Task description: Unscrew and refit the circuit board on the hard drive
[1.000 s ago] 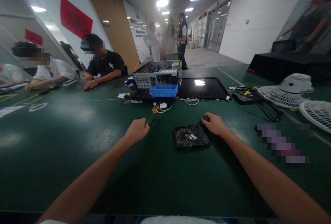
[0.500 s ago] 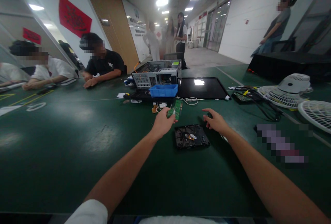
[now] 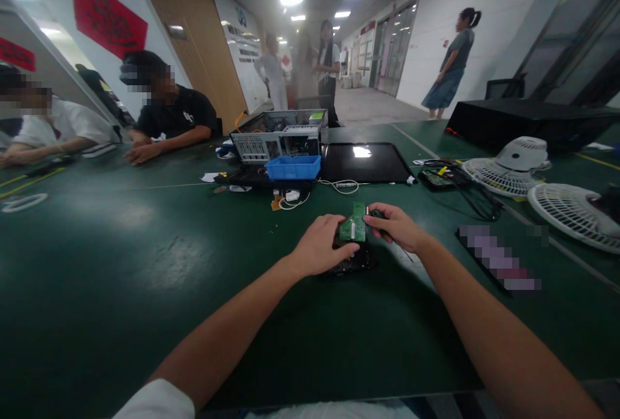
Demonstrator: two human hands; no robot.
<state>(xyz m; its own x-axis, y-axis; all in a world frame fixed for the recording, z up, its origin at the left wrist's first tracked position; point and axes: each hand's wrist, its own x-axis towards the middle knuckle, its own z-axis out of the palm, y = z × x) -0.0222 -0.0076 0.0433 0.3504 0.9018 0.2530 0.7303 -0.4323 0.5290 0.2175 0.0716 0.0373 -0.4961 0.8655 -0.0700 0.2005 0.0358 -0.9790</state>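
Observation:
A small green circuit board [image 3: 353, 229] is held over a black hard drive [image 3: 349, 268] on the table, between my two hands. My left hand [image 3: 320, 246] curls round the board's left side, fingers at its far left edge and thumb along its near edge, covering much of the drive. My right hand [image 3: 398, 228] is closed with its thumb and index finger at the board's right edge. A thin shaft [image 3: 404, 252] and a dark handle, apparently a screwdriver, are also tucked in that hand.
A blue tray [image 3: 293, 168] stands before an opened computer case [image 3: 278, 141]. Right of them lies a black screen panel [image 3: 367, 164]. White fan parts [image 3: 520, 161], cables and a blurred flat object [image 3: 498, 257] are on the right. Several people sit or stand beyond.
My left hand has brought the circuit board nearer and to the right, over the hard drive. My right hand has closed in on the board's right edge. The view has turned slightly right.

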